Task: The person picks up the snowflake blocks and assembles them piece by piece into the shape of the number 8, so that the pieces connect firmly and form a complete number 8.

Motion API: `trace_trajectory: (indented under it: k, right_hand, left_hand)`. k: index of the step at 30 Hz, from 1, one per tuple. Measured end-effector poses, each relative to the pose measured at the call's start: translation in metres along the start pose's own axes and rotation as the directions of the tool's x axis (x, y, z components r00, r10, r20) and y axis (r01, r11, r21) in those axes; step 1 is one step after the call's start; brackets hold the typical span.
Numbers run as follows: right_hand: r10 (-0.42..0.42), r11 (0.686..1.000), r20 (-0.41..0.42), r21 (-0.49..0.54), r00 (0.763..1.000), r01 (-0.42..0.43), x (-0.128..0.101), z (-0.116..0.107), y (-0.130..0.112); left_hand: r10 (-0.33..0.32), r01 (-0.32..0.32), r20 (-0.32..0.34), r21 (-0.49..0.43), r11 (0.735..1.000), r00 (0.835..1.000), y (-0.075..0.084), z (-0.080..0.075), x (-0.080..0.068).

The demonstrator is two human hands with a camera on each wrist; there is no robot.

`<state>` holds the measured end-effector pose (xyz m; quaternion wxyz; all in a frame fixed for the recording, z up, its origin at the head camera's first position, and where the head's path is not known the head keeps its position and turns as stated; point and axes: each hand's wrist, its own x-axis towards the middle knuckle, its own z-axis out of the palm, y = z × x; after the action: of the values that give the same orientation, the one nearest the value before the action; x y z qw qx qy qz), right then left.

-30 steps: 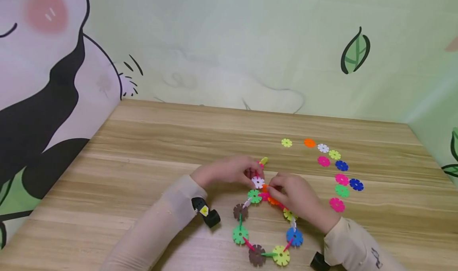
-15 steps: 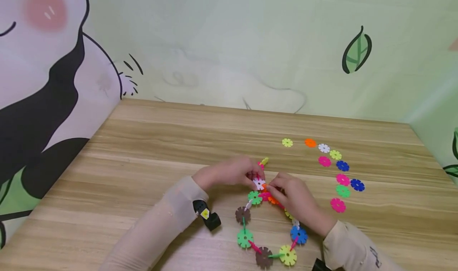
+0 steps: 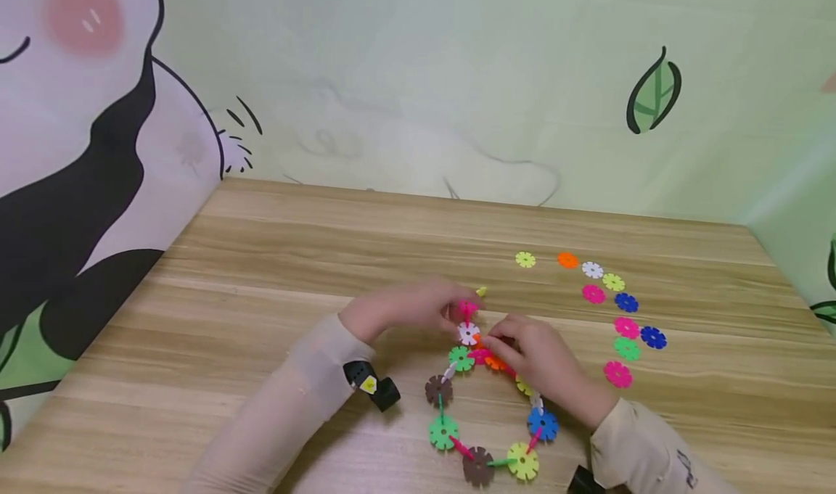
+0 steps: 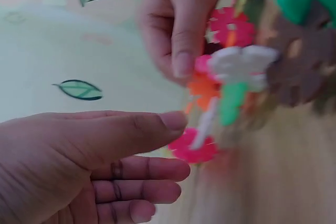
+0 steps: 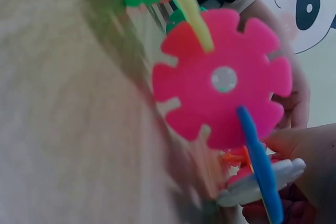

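Observation:
A ring of notched plastic discs [image 3: 444,433], slotted together in many colours, lies before me in the head view. At its far end, a white disc [image 3: 468,334] joins a pink disc [image 3: 468,309]. My left hand [image 3: 418,307] is beside these two; in the left wrist view its thumb [image 4: 152,128] is extended close to the pink disc [image 4: 194,148], and the other fingers are loosely bent. My right hand [image 3: 538,356] pinches an orange disc [image 3: 477,340] at the ring's top right, its fingertips partly hiding it. In the right wrist view, a large pink disc [image 5: 223,124] covers much of the work.
Several loose discs, among them a blue one [image 3: 653,337] and an orange one [image 3: 567,260], lie in a curve on the wooden table [image 3: 261,262] at the right. A wall [image 3: 424,80] with a painted panda and leaves stands behind the table.
My left fingers have loosened and shifted slightly left from the white and pink discs, so the pink one shows more. The right hand keeps its pinch; the ring has swung slightly.

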<state>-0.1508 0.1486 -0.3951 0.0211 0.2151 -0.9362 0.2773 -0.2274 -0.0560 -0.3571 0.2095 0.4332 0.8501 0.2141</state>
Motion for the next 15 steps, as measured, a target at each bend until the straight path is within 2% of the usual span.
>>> trace_trajectory:
  k: [4, 7, 10, 15]
  right_hand:
    - [0.010, 1.000, 0.014, -0.019, 1.000, -0.010, 0.001, -0.005, 0.000]
    - [0.010, 0.999, 0.013, -0.039, 1.000, -0.010, 0.001, -0.010, 0.000]
    - [0.017, 0.999, 0.021, -0.035, 1.000, -0.017, 0.002, -0.015, 0.002]
    - [0.040, 0.998, 0.027, -0.059, 0.999, -0.038, 0.005, -0.023, 0.006]
  left_hand:
    - [-0.011, 0.009, -0.118, -0.020, 1.000, 0.993, -0.002, -0.009, -0.001]
    - [-0.021, 0.026, -0.228, 0.020, 0.999, 0.973, -0.003, -0.008, 0.005]
    - [-0.045, 0.074, -0.298, 0.086, 0.994, 0.954, -0.002, -0.001, 0.015]
    - [-0.124, 0.178, -0.374, 0.115, 0.977, 0.919, 0.001, 0.015, 0.031]
